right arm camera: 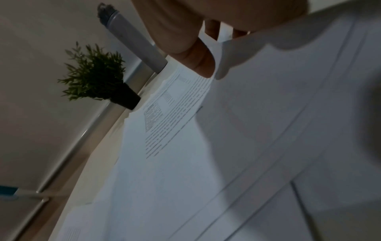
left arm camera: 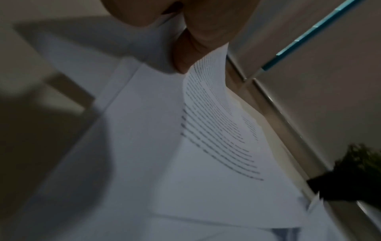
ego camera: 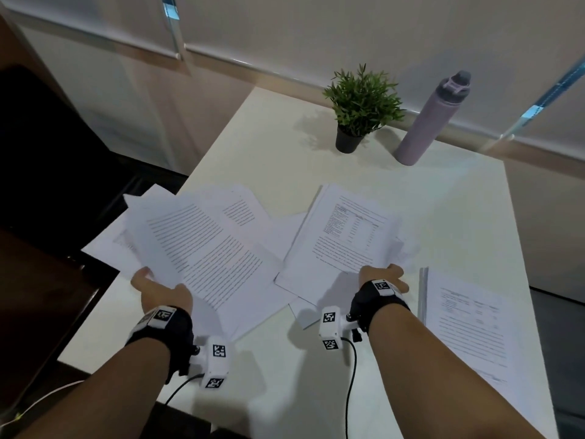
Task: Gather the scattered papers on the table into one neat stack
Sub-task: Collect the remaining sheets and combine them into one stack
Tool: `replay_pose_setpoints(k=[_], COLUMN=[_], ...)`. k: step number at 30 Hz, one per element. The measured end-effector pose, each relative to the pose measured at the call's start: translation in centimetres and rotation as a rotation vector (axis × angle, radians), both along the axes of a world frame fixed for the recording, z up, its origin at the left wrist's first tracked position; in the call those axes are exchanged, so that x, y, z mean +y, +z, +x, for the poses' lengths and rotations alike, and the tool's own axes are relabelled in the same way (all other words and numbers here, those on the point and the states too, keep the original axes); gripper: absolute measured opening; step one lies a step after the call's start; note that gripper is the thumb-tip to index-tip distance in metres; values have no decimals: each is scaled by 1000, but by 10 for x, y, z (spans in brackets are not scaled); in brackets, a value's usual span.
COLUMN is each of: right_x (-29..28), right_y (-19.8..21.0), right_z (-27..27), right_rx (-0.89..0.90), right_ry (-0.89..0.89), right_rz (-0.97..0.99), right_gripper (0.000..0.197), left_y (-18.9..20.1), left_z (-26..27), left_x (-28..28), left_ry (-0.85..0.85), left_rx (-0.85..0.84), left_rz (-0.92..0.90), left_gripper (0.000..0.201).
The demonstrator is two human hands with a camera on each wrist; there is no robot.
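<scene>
Wrist cams: each hand [left arm camera: 198,37] pinches papers [left arm camera: 206,130].

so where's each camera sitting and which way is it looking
Head: above, looking forward and down at the table; both forearms, left hand and right hand each hold papers.
Left wrist: under the hand, looking along its fingers and a text sheet.
Right wrist: likewise, fingers on a table-printed sheet.
All three views share the potted plant.

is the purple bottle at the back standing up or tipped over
Standing up. The purple bottle rests on its base on the table beside the potted plant, lid on top; its lean looks like wide-angle distortion.
</scene>
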State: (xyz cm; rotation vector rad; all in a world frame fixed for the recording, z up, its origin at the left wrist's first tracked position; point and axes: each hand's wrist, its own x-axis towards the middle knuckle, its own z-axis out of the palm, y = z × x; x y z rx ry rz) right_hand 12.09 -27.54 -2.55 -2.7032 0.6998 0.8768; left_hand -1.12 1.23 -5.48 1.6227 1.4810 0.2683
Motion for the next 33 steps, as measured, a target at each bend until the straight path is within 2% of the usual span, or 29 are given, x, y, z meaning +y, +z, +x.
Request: replay_pose_setpoints(k=[2,4,5,7,9,12,14,17,22,25,28,31,33], right_x=[3,1,0,-7,-21,-46,-59,-75,-88,-87,-81,-79,-81], right_y=[-4,-11,-13,-13,-13,-11,-8,-6,-15,-23,-24,-24,-25], right_z=[5,8,8,7,4,-3,-9,-21,-34,-37,-46,-54,-57], right_rx=[-104,-314,-392,-391,-356,-281,-298,-350,-323,-315,-256,-241,-272], right_ry=[-140,-340,-384,-361,-265,-105,-56,-80,-157,-196,-132,-130,-150], right_rz=[155,368,416,435,392,349,371,438,485,535,548,566,573], right_gripper=[51,65,71,85,95,85,74,70,72,67,63,66,67], left_y=[8,19,27,47,68,97,114,130,150,143,126,114,119], left_z=[-1,2,4,9,20,39,49,59,66,68,63,55,52], left_x=[4,13,16,21,23,23,21,18,-2,-18,-35,-45,-48], left_ry=[-4,-40,-72,-148,-216,-299,-330,-355,-382,-425,-450,-429,-479], left_rx=[-48,-72,-100,-166,-245,-358,-445,-538,-628,-619,-532,-468,-457], left_rz=[36,112,148,219,256,360,402,416,361,288,200,201,243], left_gripper=[84,90,91,89,81,69,62,54,47,46,44,42,37])
